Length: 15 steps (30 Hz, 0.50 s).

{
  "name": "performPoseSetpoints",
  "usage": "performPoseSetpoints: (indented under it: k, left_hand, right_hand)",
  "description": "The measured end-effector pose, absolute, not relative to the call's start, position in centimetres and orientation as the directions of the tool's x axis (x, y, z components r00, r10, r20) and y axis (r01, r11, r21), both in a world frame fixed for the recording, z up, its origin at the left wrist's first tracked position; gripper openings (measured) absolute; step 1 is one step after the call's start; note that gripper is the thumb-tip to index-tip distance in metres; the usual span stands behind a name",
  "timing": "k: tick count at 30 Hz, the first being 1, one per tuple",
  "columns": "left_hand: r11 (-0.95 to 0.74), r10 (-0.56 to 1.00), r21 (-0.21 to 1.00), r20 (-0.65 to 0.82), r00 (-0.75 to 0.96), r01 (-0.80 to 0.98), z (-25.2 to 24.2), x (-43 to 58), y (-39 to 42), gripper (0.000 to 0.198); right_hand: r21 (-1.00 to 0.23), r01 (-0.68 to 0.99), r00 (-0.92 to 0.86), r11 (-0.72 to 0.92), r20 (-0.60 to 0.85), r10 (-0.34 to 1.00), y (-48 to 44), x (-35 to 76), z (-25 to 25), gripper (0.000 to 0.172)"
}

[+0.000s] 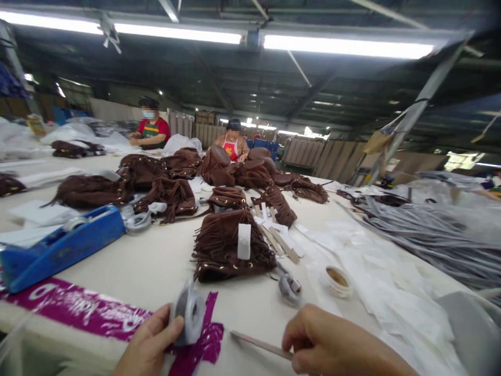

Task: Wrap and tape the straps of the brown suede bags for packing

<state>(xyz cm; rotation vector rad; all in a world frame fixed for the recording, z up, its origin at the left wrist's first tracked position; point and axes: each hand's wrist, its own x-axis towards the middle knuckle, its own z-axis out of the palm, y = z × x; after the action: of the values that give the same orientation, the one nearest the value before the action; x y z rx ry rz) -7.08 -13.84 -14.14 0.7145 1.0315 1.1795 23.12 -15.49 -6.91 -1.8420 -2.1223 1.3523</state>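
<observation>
My left hand (152, 337) is closed on a roll of grey wrapped strap (190, 313), held upright over the purple tape (213, 339) at the table's front edge. To its right, my right hand (319, 339) pinches the end of a thin, flat strip (260, 343) that points left toward the roll; a gap shows between strip and roll. Beyond both hands lies a dark brown fringed bag (223, 245) with a white block (243, 241) on top. A small grey coil (289, 290) with a metal buckle rests between that bag and my right hand.
A blue tape dispenser (66, 245) stands on the left. Several brown bags (168, 198) lie across the table (156, 271). A tape roll (336, 281), white sheets (376, 287) and grey straps (422, 240) are on the right. Two people work at the far side.
</observation>
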Motion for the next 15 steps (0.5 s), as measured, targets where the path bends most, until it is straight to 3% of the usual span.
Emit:
performPoseSetpoints:
  k: [3,6,11,15]
  left_hand:
    - [0.303,0.952,0.872,-0.265,0.151,-0.383,-13.6,-6.8,-13.9,0.049]
    - [0.332,0.943,0.831,-0.283,0.176,-0.445,-13.3,-6.1,-14.0,0.054]
    - [0.201,0.975,0.806,-0.218,0.036,-0.557,-13.3,-4.0,-13.6,0.051]
    - [0.188,0.974,0.762,-0.227,0.016,-0.62,-13.8,-2.4,-13.7,0.049]
  right_hand:
    - [-0.446,0.89,-0.303,0.093,-0.427,0.852,-16.9,21.8,-6.3,0.028]
    - [-0.377,0.902,-0.35,0.212,-0.348,0.87,-17.3,20.8,-5.1,0.028]
    - [-0.503,0.841,-0.402,0.199,-0.336,0.852,-18.7,19.0,-4.5,0.03]
    - [-0.54,0.775,-0.455,0.327,-0.118,0.883,-19.1,17.4,-8.0,0.028]
